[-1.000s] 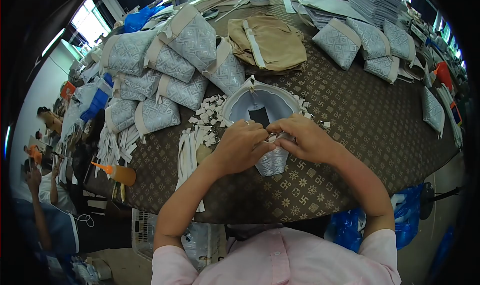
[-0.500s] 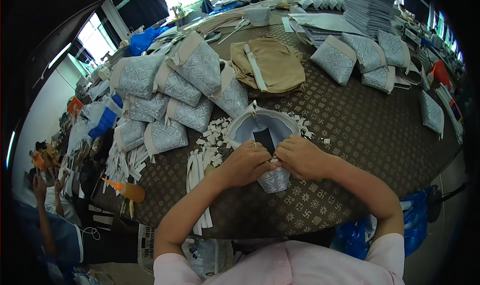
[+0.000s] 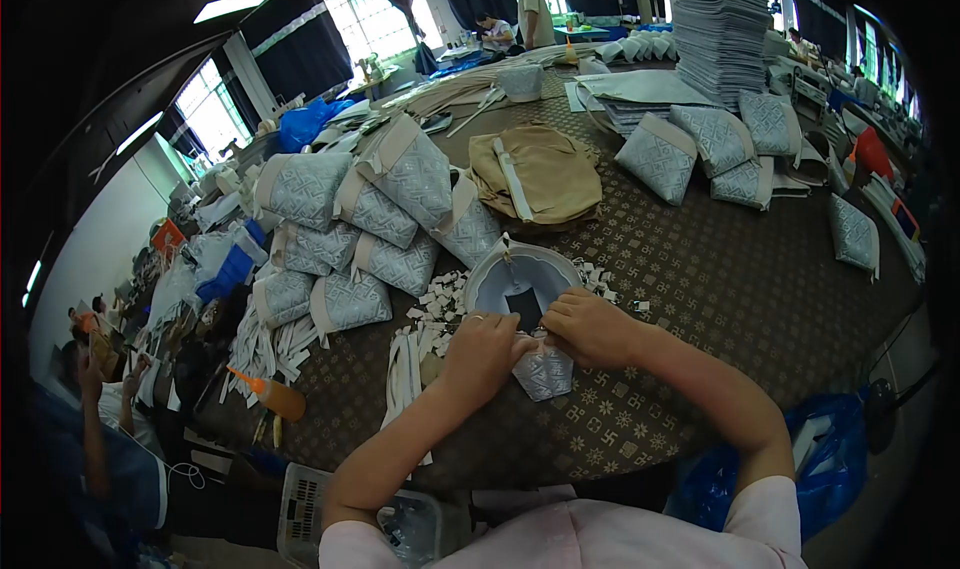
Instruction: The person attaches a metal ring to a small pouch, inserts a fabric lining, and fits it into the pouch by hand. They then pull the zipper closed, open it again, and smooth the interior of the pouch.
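Observation:
My left hand (image 3: 484, 351) and my right hand (image 3: 590, 327) meet over a small silver patterned pouch (image 3: 544, 371) lying open on the brown patterned table (image 3: 720, 269). Both hands pinch the pouch's near rim, fingertips touching. Its pale blue lining (image 3: 500, 287) with a black label shows just beyond my fingers. A heap of small white paper tags (image 3: 437, 304) lies to the left of the pouch, and white strips (image 3: 404, 364) lie beside my left wrist.
Finished silver pouches (image 3: 370, 209) are piled at the left, more (image 3: 720, 139) at the right. A tan bag (image 3: 535, 174) lies behind. An orange glue bottle (image 3: 270, 394) sits at the left edge. Stacked sheets (image 3: 720, 19) rise at the back. People stand at far tables.
The view has tilted up, so the pouch and my hands sit lower in frame. My hands stay together on the pouch's rim.

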The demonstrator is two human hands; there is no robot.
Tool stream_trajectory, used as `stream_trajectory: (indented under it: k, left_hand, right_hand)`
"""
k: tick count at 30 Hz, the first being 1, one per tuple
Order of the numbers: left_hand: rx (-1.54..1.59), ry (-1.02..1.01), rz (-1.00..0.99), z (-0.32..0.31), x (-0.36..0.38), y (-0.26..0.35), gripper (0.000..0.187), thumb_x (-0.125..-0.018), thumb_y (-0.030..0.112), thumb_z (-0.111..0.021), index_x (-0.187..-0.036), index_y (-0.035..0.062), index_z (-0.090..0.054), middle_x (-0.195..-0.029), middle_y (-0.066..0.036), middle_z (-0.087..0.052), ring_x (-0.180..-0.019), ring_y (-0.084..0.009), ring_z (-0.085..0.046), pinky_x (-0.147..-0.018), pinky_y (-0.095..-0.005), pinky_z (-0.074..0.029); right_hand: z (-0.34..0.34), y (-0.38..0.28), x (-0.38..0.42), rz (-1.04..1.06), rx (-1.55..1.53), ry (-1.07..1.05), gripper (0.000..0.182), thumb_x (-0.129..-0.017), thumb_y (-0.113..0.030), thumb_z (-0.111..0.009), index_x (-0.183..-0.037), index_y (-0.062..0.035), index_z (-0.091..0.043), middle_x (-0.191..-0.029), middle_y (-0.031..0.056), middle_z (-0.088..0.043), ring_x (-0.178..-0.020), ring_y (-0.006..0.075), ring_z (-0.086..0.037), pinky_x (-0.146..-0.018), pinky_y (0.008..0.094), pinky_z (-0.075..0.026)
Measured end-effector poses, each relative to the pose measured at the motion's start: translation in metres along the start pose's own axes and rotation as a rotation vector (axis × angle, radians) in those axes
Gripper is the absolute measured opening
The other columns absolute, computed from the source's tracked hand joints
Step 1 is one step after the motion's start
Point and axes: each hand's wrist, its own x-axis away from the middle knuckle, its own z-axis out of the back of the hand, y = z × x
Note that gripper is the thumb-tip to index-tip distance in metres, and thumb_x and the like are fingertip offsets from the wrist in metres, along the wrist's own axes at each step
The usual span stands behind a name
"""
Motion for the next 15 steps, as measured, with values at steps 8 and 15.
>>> stream_trajectory:
  k: [8,15]
  left_hand:
    - [0.356,0.045,-0.083,-0.011,-0.005,-0.005,0.017,-0.074,0.014,-0.069,-0.082,0.0024,-0.059,-0.076,-0.011,-0.057,-0.074,-0.0307,-0.055,-0.075,-0.0390,-0.041]
    - [0.445,0.057,-0.037,-0.014,-0.003,-0.003,0.017,-0.073,0.014,-0.069,-0.080,0.0017,-0.060,-0.076,-0.010,-0.058,-0.073,-0.0288,-0.055,-0.073,-0.0378,-0.039]
  right_hand:
    - [-0.002,0.004,0.004,-0.069,-0.095,0.024,0.016,-0.079,-0.016,-0.063,-0.087,-0.0033,-0.055,-0.080,0.0099,-0.056,-0.080,0.0275,-0.055,-0.078,0.0377,-0.042]
    - [0.005,0.002,0.008,-0.060,-0.154,0.112,0.019,-0.079,-0.015,-0.061,-0.093,-0.0038,-0.059,-0.082,0.0101,-0.059,-0.083,0.0265,-0.057,-0.077,0.0375,-0.042]
